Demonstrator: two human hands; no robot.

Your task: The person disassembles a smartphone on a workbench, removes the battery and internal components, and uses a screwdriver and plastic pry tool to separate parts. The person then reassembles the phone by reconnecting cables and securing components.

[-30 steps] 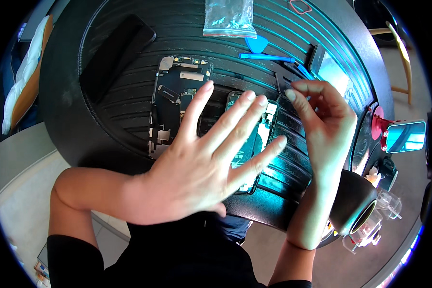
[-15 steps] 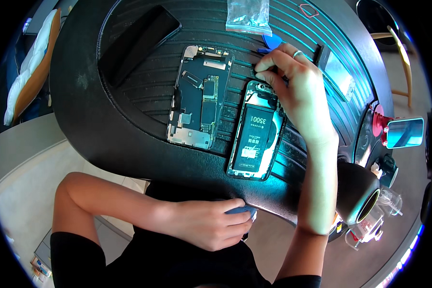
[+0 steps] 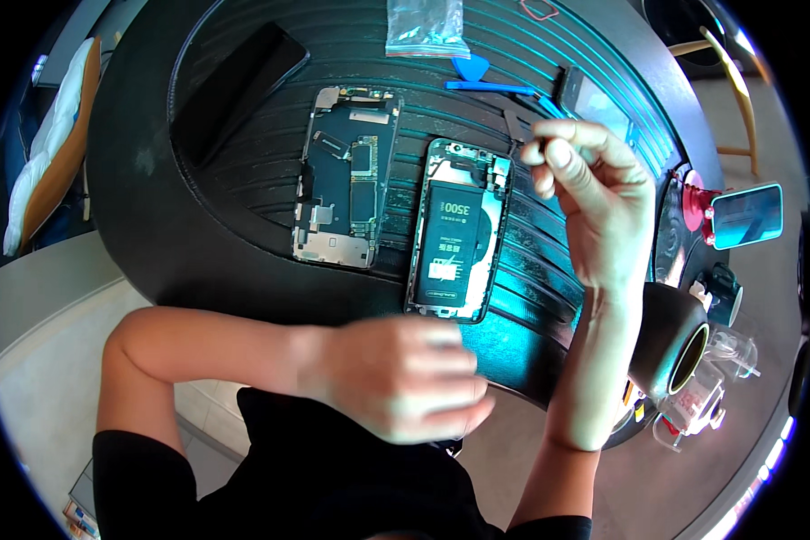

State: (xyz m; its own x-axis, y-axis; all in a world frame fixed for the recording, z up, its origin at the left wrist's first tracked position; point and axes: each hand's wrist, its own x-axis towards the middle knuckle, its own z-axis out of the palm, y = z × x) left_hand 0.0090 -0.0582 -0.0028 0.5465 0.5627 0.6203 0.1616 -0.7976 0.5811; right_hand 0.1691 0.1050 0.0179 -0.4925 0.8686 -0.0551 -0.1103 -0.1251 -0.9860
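An opened phone housing (image 3: pixel 484 261) lies on the dark ribbed table, with a black battery (image 3: pixel 448 229) inside. To its left is another opened phone part (image 3: pixel 340 193) with circuit boards showing. My right hand (image 3: pixel 598 193) is raised just right of the battery housing's upper end, thumb and fingertips pinched together. A tiny dark thing seems to be between them, too small to name. Below the housing, at the table's near edge, my left hand (image 3: pixel 405 382) is smeared by motion. Its fingers point right, and whether they hold anything is unclear.
Beyond lie a blue pry stick (image 3: pixel 490 87), a blue pick (image 3: pixel 471 68) and a clear plastic bag (image 3: pixel 426 29). A black phone (image 3: pixel 238 94) rests at far left, another phone (image 3: pixel 598 108) at right. A dark pot (image 3: pixel 664 333) and a red-mounted phone (image 3: pixel 749 217) stand rightward.
My right hand has lifted from the housing's upper end and moved right, turning its palm into view. My left hand has moved up from the blue item at the table edge. The view has shifted slightly.
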